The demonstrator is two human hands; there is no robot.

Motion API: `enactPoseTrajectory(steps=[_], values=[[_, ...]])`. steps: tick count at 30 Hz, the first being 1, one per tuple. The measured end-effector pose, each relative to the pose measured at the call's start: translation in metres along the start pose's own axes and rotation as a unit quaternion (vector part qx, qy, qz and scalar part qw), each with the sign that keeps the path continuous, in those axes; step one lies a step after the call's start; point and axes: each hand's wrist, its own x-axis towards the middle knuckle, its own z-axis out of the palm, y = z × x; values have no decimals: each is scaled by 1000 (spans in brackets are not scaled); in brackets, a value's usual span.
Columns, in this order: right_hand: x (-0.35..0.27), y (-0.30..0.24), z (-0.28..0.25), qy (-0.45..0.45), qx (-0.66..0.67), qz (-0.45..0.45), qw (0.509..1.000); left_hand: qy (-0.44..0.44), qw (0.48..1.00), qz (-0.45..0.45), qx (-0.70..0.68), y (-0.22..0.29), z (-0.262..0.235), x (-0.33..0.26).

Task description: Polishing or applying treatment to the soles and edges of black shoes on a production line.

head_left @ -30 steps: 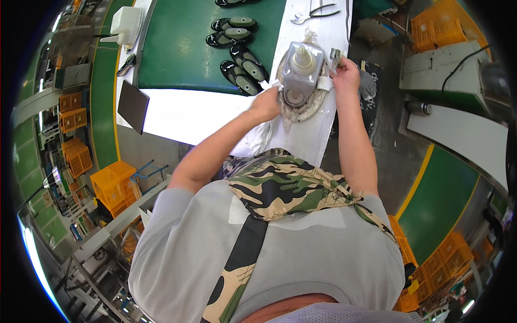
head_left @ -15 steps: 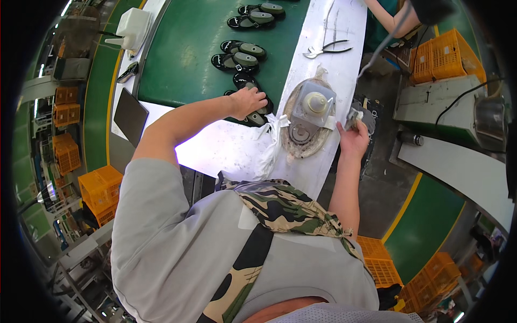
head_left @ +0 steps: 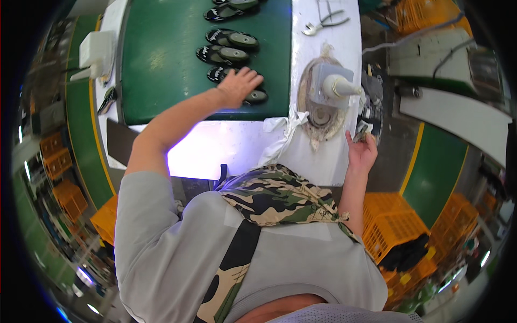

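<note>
On the green belt [head_left: 161,59], my left hand [head_left: 239,87] lies over a black shoe [head_left: 216,74], fingers curved across it. Much of that shoe is hidden; its glossy toe and a grey insole heel show beside the fingers, and I cannot tell whether a second one lies there. Farther up the belt are several similar black shoes [head_left: 223,55]. Right of the table edge, my right hand [head_left: 362,155] pinches a small crumpled grey-white piece [head_left: 364,129] of unclear kind. Near it, a pale container with a cone-shaped nozzle [head_left: 340,87] sits on a stained oval pad [head_left: 322,121].
White cloth strips [head_left: 277,125] hang over the white table [head_left: 199,153]. Pliers [head_left: 325,23] lie at its far right. A white jug [head_left: 96,54] and a dark panel [head_left: 119,142] are on the left. Orange crates [head_left: 393,215] stand at lower right.
The view has shifted, so belt and shoes appear lower and farther left. My left hand and the shoe under it now lie farther inside the belt's near edge. My right hand still holds the crumpled piece.
</note>
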Motion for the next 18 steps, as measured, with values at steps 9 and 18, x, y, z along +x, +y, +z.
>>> enactPoseTrajectory(steps=[9,18], values=[[-49,46,17,37,-327,-207,921,35,997,7,65,-135,-13,35],[-45,64,59,-67,-706,-458,537,175,979,25,106,-139,19,7]])
